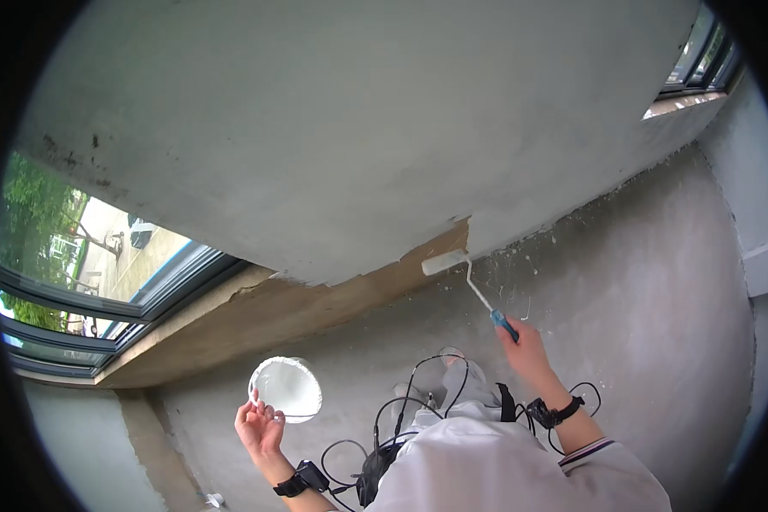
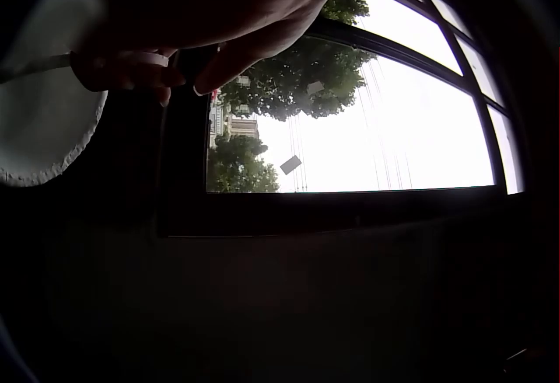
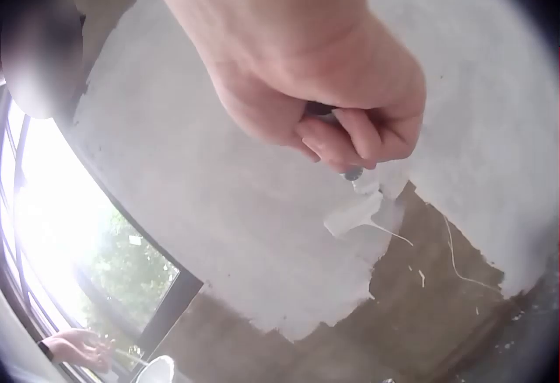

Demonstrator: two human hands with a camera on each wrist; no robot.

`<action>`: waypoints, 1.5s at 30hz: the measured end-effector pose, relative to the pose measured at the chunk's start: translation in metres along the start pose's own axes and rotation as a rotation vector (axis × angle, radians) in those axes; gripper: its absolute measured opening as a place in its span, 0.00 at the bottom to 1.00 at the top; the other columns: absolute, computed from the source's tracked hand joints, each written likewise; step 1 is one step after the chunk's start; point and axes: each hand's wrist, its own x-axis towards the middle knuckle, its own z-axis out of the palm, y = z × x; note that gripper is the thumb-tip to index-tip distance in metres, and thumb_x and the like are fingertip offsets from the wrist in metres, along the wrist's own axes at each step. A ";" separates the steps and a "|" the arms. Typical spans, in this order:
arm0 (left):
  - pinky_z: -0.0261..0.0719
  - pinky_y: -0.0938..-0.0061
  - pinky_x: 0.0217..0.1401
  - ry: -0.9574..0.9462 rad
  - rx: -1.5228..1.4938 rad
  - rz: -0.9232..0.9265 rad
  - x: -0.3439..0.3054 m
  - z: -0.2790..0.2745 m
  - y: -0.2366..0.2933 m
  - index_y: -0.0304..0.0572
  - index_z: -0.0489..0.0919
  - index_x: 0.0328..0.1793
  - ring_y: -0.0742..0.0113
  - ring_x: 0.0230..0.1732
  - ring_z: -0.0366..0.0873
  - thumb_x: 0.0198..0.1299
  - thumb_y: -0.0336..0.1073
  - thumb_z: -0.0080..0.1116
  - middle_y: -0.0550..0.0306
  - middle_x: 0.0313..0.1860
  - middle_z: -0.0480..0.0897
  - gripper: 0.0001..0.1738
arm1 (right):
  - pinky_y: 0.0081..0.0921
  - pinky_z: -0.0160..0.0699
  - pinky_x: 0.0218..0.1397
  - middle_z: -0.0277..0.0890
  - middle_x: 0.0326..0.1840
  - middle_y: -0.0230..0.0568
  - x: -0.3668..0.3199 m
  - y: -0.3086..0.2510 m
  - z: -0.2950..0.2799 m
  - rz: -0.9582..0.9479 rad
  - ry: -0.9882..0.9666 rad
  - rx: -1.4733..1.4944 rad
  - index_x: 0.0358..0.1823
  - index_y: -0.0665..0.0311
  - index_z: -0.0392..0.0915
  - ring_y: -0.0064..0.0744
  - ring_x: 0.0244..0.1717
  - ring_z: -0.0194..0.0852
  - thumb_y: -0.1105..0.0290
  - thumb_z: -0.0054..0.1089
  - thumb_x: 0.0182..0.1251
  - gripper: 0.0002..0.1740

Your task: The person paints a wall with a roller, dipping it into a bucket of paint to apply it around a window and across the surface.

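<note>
My right hand point(image 1: 527, 352) grips the blue handle of a paint roller point(image 1: 443, 262), fingers wrapped round it. Its white sleeve lies against the lower wall, by the edge between pale coating and bare brown strip; in the right wrist view the roller point(image 3: 353, 214) shows below the fist. On the left, my left hand point(image 1: 262, 429) holds a white bucket point(image 1: 287, 390) by its wire handle, with curled fingers about the handle's grip point(image 2: 140, 59). White paint coats the bucket's inside, and its rim point(image 2: 66, 160) is crusted in the left wrist view.
A dark-framed window point(image 1: 166, 286) with a sill stands left of the wall, and another window point(image 1: 700, 55) is at upper right. The grey floor point(image 1: 623, 282) carries white splashes near the wall. Black cables point(image 1: 414, 375) loop about my waist.
</note>
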 end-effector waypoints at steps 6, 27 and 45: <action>0.63 0.72 0.37 0.099 -0.028 0.056 -0.032 -0.010 0.005 0.47 0.78 0.56 0.74 0.24 0.65 0.62 0.38 0.52 0.69 0.22 0.73 0.17 | 0.44 0.74 0.34 0.77 0.30 0.58 0.090 0.023 -0.009 0.009 0.154 -0.056 0.45 0.65 0.81 0.59 0.31 0.77 0.59 0.57 0.71 0.15; 0.62 0.72 0.33 0.353 -0.120 0.139 -0.081 -0.050 -0.014 0.47 0.77 0.57 0.75 0.21 0.60 0.61 0.37 0.51 0.70 0.18 0.63 0.18 | 0.44 0.74 0.35 0.79 0.31 0.61 0.106 0.024 -0.012 0.051 0.206 -0.017 0.47 0.66 0.82 0.59 0.34 0.81 0.61 0.58 0.69 0.15; 0.62 0.72 0.33 0.377 -0.093 0.146 -0.082 -0.062 -0.022 0.48 0.77 0.58 0.75 0.21 0.61 0.61 0.38 0.53 0.71 0.19 0.65 0.19 | 0.48 0.75 0.39 0.81 0.34 0.59 0.172 0.151 0.090 -0.004 0.200 -0.192 0.42 0.69 0.81 0.63 0.36 0.78 0.60 0.58 0.68 0.16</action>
